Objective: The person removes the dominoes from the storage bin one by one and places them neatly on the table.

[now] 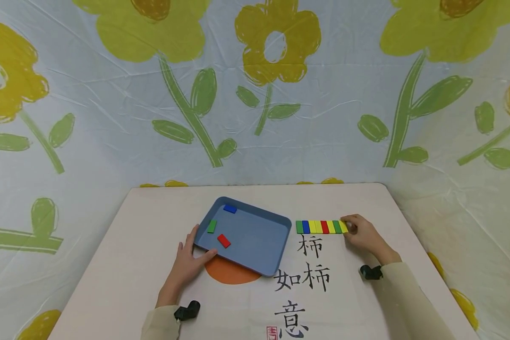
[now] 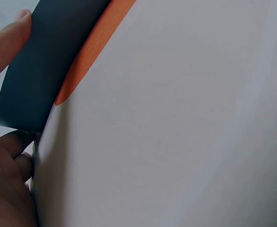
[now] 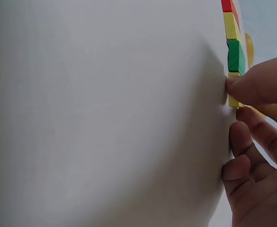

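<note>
Alignment seemed underway: right hand (image 1: 365, 234) pinched the yellow block (image 3: 233, 101) ending the row (image 1: 318, 227), left hand (image 1: 188, 262) gripped the blue tray (image 1: 255, 245); gentle release seemed due.

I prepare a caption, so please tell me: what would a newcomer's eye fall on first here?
Probably the big yellow flowers on the backdrop behind the table. Next, the bright row of coloured blocks right of the blue tray, the yellow end block pinched by the right hand. The tray, gripped by the left hand, holds three loose blocks.
</note>
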A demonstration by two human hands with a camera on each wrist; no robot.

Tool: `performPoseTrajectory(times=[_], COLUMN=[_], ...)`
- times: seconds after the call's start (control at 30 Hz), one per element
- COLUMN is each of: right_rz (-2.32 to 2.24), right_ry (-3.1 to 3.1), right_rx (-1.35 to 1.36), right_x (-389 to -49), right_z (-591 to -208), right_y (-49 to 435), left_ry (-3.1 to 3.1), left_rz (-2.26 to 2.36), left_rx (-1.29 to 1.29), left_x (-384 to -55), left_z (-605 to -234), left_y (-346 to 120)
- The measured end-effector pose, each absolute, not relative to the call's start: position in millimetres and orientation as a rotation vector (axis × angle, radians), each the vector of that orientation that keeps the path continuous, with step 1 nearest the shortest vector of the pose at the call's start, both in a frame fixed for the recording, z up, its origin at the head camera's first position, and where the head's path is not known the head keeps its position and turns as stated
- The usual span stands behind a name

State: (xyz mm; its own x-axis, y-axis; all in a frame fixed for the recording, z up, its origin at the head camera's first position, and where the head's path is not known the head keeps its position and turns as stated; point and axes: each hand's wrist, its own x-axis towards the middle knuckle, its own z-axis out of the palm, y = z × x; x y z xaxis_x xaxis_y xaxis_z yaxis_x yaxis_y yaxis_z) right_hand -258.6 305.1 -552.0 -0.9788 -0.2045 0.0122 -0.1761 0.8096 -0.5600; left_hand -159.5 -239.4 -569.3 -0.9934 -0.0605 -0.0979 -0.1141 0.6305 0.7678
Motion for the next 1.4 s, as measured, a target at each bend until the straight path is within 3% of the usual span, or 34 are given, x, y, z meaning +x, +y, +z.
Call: performPoseTrajectory(times=[0.53,1.4], right_rz=[-0.941,-1.049], right_ry=[2.967,2.714], right_rx=[-0.338,-0.938], right_x=[-267.3,-286.6], right_z=[-537.6,-502.4], right_y=[294.2,104.6], left_ry=[2.766,2.778], left_rz=[1.341,1.307], left_rx=[-0.147,-0.149], left_x=[-158.5,-162.2], left_z=[-569.9,-570.1], left_y=[-240.9,-239.4])
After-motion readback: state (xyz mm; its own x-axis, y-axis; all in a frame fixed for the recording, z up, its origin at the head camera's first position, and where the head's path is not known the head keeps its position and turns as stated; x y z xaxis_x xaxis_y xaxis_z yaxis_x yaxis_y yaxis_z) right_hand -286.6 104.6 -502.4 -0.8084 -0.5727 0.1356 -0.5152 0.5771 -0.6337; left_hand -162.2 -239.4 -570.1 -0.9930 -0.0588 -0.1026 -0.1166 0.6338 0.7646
